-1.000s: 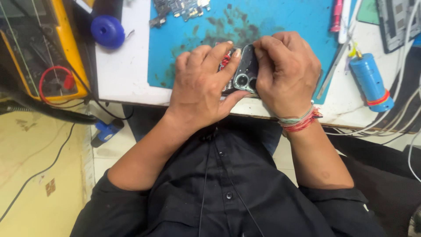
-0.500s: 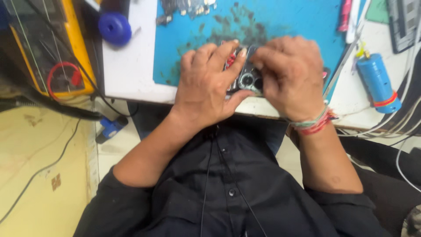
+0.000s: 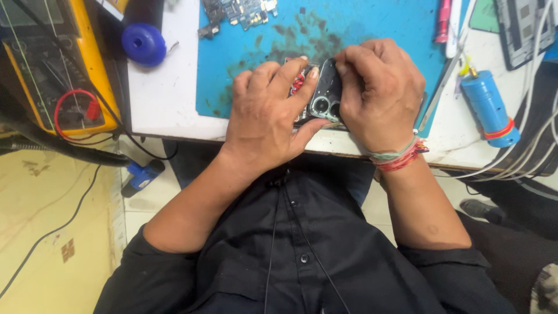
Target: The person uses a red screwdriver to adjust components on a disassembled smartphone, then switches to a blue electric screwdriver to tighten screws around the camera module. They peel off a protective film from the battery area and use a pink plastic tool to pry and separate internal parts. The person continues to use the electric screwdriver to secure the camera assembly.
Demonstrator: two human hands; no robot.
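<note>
Both hands close on a small dark phone part, a camera-lens housing (image 3: 325, 96) with two round lens rings showing near its lower end. The left hand (image 3: 270, 113) lies flat over the part's left side, fingers stretched forward and the thumb pressed up against its lower edge; a bit of red shows under the fingertips. The right hand (image 3: 381, 93) curls tightly round the part's right side, knuckles up, fingers folded onto its top edge. Neither hand is open; both grip the same piece, which sits at the near edge of a stained blue work mat (image 3: 372, 26), just in front of the person's chest. A band of red and pale threads (image 3: 398, 157) circles the right wrist.

The mat lies on a white bench (image 3: 163, 93). At the mat's far edge rests a bare phone circuit board (image 3: 238, 11). To the left on the bench sits a round blue spool (image 3: 143, 43), and beyond it a yellow-cased multimeter (image 3: 55, 70) with a red lead looped on it. To the right of the mat lies a blue cylinder with an orange band (image 3: 491, 107), among white cables (image 3: 523, 151). The person wears a black buttoned shirt (image 3: 290, 256)
</note>
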